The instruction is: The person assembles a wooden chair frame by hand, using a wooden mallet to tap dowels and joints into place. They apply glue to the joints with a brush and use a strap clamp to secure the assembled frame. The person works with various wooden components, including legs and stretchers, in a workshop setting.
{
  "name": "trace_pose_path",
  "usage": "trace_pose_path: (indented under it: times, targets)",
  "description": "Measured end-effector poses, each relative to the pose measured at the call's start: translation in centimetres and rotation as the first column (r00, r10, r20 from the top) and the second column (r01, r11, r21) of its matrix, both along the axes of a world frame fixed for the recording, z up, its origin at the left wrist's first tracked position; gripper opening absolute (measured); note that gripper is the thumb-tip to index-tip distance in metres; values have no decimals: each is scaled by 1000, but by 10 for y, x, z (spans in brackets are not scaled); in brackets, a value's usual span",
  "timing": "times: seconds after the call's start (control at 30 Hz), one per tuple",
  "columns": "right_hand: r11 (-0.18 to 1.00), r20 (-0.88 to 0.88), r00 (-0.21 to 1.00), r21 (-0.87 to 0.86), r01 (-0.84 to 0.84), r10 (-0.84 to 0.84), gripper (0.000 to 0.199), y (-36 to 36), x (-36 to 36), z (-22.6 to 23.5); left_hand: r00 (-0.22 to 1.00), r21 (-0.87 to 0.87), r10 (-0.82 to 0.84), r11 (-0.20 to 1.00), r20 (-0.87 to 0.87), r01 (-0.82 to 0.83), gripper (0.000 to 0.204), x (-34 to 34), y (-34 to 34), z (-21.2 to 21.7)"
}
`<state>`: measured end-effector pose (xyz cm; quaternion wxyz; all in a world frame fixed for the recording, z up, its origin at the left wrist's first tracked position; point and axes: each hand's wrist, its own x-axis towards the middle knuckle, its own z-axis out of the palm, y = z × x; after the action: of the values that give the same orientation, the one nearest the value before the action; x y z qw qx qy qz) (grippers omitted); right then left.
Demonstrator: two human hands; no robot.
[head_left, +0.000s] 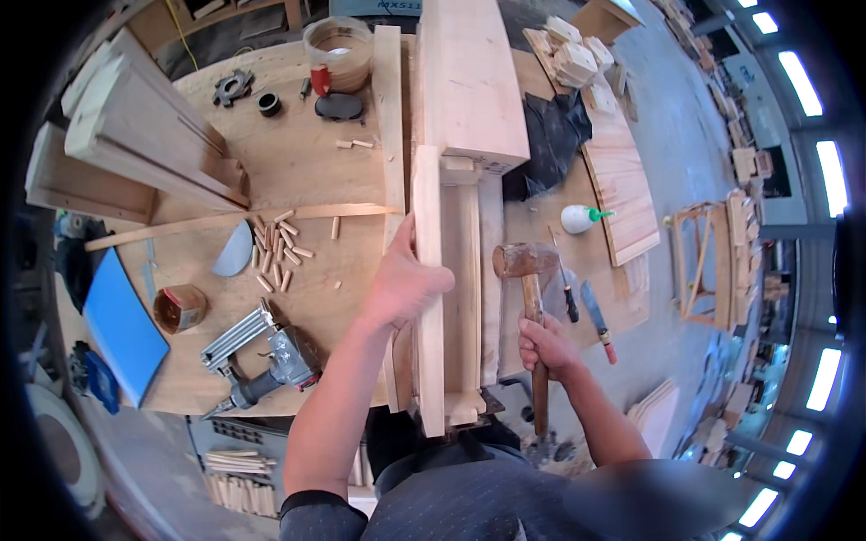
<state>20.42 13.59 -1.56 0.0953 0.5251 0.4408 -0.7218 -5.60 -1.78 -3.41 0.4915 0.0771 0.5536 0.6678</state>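
Note:
My left hand [401, 284] grips the upright side board [428, 216] of a pale wooden frame [462, 298] standing on the workbench in front of me. My right hand [544, 347] holds a wooden mallet [528, 270] by its handle, the brown head hovering just right of the frame's right rail. A thick wooden slab [469, 77] lies beyond the frame.
Loose wooden dowels [278, 248] lie scattered left of my left hand. A nail gun [266, 356] rests near the bench's front edge. A glue bottle [577, 218], screwdriver [566, 290] and chisel [597, 316] sit to the right. Wooden panels [135, 135] are stacked at the far left.

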Motion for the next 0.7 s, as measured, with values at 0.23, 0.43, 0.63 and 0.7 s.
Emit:
trace_pose_path:
  times: [0.23, 0.43, 0.63, 0.7]
  targets:
    - [973, -10, 989, 181, -141, 146, 15, 20, 29, -42, 1000, -100, 1, 995, -16, -3, 68, 3, 1, 15]
    - [575, 279, 911, 709, -409, 303, 38, 32, 47, -60, 974, -364, -63, 931, -219, -22, 54, 15, 12, 50]
    - [607, 240, 925, 700, -375, 295, 36, 30, 55, -62, 961, -394, -90, 919, -263, -22, 50, 19, 10, 44]
    - [872, 217, 929, 332, -359, 300, 34, 36, 49, -42, 956, -407, -98, 913, -276, -24, 47, 19, 11, 41]
